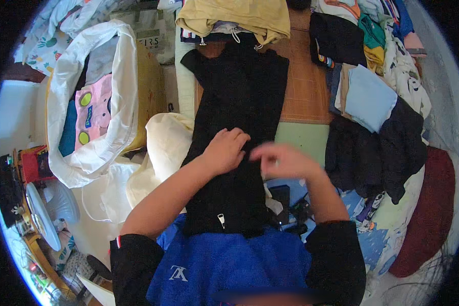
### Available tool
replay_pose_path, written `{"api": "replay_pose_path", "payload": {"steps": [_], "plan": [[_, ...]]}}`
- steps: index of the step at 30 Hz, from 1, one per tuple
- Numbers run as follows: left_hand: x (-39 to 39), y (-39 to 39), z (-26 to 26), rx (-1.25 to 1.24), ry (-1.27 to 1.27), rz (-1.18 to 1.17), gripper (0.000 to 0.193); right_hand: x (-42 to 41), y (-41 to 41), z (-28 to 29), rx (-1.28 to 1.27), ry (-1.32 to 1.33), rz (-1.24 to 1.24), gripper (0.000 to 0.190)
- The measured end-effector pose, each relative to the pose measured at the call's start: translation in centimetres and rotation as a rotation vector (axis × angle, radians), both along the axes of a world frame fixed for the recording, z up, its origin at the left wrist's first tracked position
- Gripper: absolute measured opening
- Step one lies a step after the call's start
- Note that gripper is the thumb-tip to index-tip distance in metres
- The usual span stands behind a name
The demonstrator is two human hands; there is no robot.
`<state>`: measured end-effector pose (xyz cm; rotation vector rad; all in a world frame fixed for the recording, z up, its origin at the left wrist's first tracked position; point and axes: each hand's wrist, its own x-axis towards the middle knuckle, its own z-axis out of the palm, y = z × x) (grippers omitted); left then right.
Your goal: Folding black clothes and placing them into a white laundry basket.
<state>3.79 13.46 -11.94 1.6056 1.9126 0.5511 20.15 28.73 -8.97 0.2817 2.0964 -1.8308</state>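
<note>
A long black garment (241, 99) lies stretched out before me, narrow and partly folded, its near end by my blue top. A silver zipper pull (221, 219) shows near that end. My left hand (228, 149) rests on the middle of the black cloth with its fingers bent; whether it pinches the fabric is hard to tell. Just to its right, my right hand (281, 158) hovers over or beside the garment's right edge, blurred, fingers curled and apart from the left hand, with no cloth visible in it. Beyond the far end sits a folded tan garment (237, 17) with drawstrings.
At left stands an open bag with a white rim (128, 103), holding folded clothes. A cream cloth (168, 149) lies beside it. On the right are folded light-blue cloth (370, 95), rumpled dark clothing (375, 153) and piled clothes. A dark red item (428, 214) lies far right.
</note>
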Motion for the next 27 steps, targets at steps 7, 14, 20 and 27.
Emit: {"api": "replay_pose_path", "payload": {"steps": [7, 14, 20, 27], "plan": [[0.9, 0.2, -0.3, -0.186, 0.116, -0.181, 0.036, -17.0, 1.5, -4.5, 1.135, 0.344, -0.346, 0.041], [0.1, -1.2, 2.5, -0.241, 0.024, -0.214, 0.051, -21.3, 4.3, -7.2, 0.962, 0.138, -0.555, 0.034], [0.1, -2.6, 3.2, -0.223, -0.019, -0.27, 0.057, -13.3, 11.7, -5.9, -0.65, 0.276, -1.354, 0.036], [0.4, -2.6, 3.1, -0.08, -0.125, -0.128, 0.049, -10.1, 15.8, -14.9, -0.56, -0.15, -1.332, 0.034]]}}
